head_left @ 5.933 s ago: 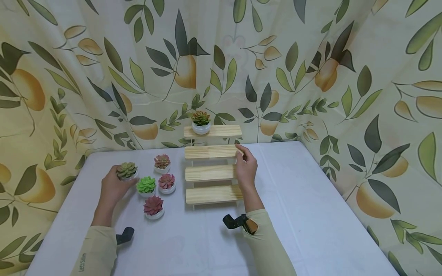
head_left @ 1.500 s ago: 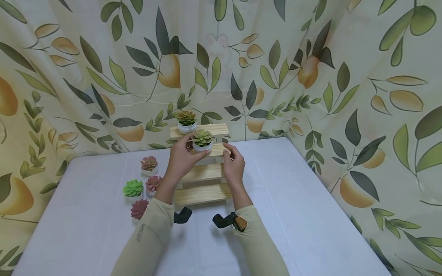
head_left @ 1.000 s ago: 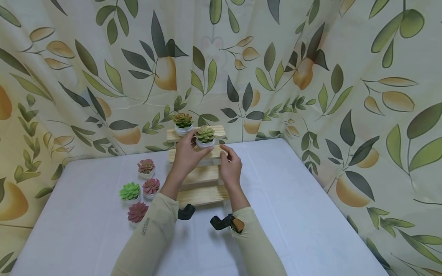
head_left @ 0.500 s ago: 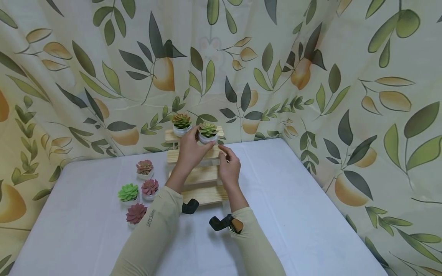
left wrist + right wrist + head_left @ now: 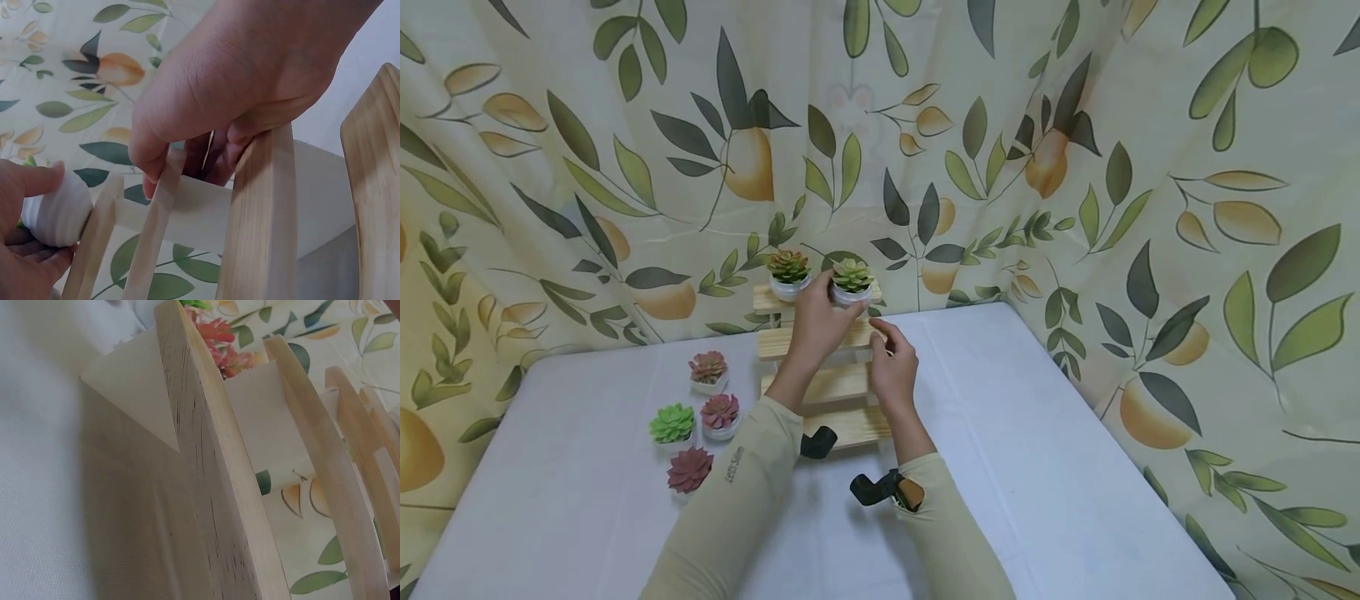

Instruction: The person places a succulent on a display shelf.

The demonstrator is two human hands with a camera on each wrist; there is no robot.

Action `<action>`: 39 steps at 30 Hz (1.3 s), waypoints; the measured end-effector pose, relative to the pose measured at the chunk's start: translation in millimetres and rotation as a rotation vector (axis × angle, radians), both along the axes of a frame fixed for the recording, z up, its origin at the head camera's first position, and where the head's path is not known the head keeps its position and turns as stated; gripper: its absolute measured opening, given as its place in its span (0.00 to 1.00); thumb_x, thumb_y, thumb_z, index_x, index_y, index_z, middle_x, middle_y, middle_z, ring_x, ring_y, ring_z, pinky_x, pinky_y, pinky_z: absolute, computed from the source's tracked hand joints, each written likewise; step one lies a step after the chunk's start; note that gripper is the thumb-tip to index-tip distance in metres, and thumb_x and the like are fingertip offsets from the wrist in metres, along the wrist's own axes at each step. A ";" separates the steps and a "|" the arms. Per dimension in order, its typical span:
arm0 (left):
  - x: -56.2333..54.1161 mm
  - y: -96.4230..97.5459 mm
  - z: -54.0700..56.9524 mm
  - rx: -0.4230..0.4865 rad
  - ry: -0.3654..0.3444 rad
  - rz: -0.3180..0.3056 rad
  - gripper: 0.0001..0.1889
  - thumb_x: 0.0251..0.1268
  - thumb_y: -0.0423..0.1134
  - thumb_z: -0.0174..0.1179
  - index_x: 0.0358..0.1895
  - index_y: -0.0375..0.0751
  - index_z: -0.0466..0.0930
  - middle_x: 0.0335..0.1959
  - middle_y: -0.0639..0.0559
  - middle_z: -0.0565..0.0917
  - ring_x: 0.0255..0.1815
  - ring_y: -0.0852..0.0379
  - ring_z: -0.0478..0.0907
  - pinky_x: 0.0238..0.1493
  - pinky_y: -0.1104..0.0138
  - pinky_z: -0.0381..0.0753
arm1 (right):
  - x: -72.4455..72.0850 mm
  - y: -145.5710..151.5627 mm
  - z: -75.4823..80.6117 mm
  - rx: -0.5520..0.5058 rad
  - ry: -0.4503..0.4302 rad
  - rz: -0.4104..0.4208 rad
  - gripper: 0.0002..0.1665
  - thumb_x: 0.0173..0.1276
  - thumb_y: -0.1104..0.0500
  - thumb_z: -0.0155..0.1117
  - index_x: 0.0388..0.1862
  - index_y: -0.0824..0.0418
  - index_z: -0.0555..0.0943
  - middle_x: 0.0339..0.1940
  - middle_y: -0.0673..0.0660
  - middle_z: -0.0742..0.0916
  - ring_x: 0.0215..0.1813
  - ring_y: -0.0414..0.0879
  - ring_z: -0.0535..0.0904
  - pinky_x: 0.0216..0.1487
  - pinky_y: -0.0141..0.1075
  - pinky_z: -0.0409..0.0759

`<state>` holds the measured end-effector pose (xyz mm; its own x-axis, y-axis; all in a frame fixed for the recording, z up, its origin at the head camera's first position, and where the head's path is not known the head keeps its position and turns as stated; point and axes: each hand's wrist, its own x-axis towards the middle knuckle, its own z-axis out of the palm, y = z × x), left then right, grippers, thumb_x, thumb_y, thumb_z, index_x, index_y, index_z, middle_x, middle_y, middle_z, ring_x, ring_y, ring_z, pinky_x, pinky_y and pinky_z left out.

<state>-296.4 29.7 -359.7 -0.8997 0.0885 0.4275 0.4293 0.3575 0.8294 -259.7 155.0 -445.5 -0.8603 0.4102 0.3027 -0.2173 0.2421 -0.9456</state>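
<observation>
In the head view my left hand (image 5: 816, 321) holds a light-green potted succulent (image 5: 852, 275) at the right end of the top shelf (image 5: 767, 298) of a tiered wooden stand (image 5: 838, 383). The left wrist view shows its white pot (image 5: 59, 209) against the shelf edge, fingers and thumb around it. My right hand (image 5: 895, 367) grips the stand's right side near the second shelf; its thumb and fingers curl about the wood in the left wrist view. A darker green-orange succulent (image 5: 789, 267) stands on the top shelf's left. The right wrist view catches the stand's shelves (image 5: 209, 475), but no hand.
Left of the stand on the white-covered table (image 5: 1000, 467) are a pinkish-brown succulent (image 5: 708, 367), a pink one (image 5: 720, 411), a bright green one (image 5: 672, 423) and a dark red one (image 5: 690, 469). A leaf-and-fruit patterned curtain (image 5: 925, 125) hangs behind.
My left hand has carried the light-green succulent from the table's left over to the stand, then up to the top shelf's right end. My right hand has kept its grip on the stand.
</observation>
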 end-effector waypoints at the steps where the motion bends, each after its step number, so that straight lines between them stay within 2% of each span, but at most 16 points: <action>1: -0.5 0.9 0.4 -0.001 -0.002 -0.001 0.35 0.62 0.36 0.76 0.69 0.26 0.71 0.63 0.34 0.79 0.64 0.42 0.77 0.64 0.55 0.77 | 0.4 0.2 0.3 0.000 0.000 -0.001 0.17 0.78 0.60 0.58 0.59 0.55 0.87 0.50 0.53 0.88 0.38 0.45 0.74 0.34 0.34 0.72; 4: -1.9 3.0 2.0 -0.007 -0.012 0.000 0.34 0.64 0.36 0.74 0.70 0.27 0.70 0.64 0.33 0.78 0.66 0.41 0.76 0.66 0.54 0.75 | -0.2 1.1 0.2 0.003 -0.002 -0.005 0.17 0.78 0.60 0.58 0.59 0.56 0.87 0.55 0.51 0.88 0.44 0.45 0.75 0.40 0.34 0.74; 7: -4.4 4.8 3.2 -0.012 -0.023 0.006 0.35 0.66 0.37 0.73 0.71 0.28 0.69 0.66 0.34 0.77 0.67 0.41 0.74 0.68 0.53 0.73 | -0.6 1.2 -0.7 0.005 0.000 -0.006 0.17 0.78 0.60 0.58 0.59 0.56 0.87 0.53 0.51 0.88 0.43 0.45 0.76 0.38 0.36 0.74; 12: -7.8 6.9 5.5 -0.019 -0.029 0.008 0.35 0.67 0.38 0.72 0.72 0.28 0.68 0.65 0.34 0.76 0.67 0.41 0.74 0.69 0.53 0.72 | -1.2 0.1 -1.9 0.000 0.006 -0.007 0.17 0.77 0.61 0.58 0.59 0.57 0.87 0.52 0.51 0.88 0.43 0.44 0.75 0.43 0.38 0.76; 19: -10.1 9.7 4.6 -0.037 -0.058 0.013 0.35 0.69 0.39 0.71 0.72 0.28 0.67 0.65 0.33 0.76 0.68 0.40 0.73 0.69 0.52 0.71 | -0.3 -0.5 -4.1 0.006 0.011 -0.006 0.16 0.77 0.61 0.58 0.58 0.55 0.88 0.48 0.51 0.88 0.39 0.44 0.75 0.37 0.35 0.74; 25: -12.6 11.8 4.5 -0.053 -0.055 0.029 0.35 0.69 0.40 0.71 0.72 0.27 0.67 0.65 0.33 0.76 0.68 0.40 0.72 0.69 0.52 0.71 | -0.6 0.3 -2.6 0.013 0.033 -0.010 0.16 0.77 0.62 0.58 0.57 0.55 0.88 0.48 0.51 0.89 0.39 0.44 0.76 0.38 0.34 0.75; 33: -11.0 13.2 5.9 -0.030 -0.070 0.026 0.36 0.68 0.41 0.71 0.73 0.28 0.66 0.66 0.33 0.75 0.68 0.40 0.71 0.69 0.51 0.70 | -1.1 1.3 -2.5 0.014 0.037 -0.022 0.16 0.77 0.62 0.58 0.56 0.55 0.88 0.49 0.51 0.89 0.40 0.44 0.76 0.38 0.35 0.75; 39: -11.8 13.5 5.8 -0.022 -0.091 0.024 0.37 0.69 0.39 0.71 0.74 0.28 0.65 0.67 0.33 0.74 0.70 0.40 0.69 0.71 0.51 0.68 | -0.1 0.9 -1.0 0.003 0.023 -0.010 0.16 0.77 0.62 0.58 0.58 0.58 0.87 0.48 0.51 0.89 0.39 0.44 0.75 0.37 0.35 0.74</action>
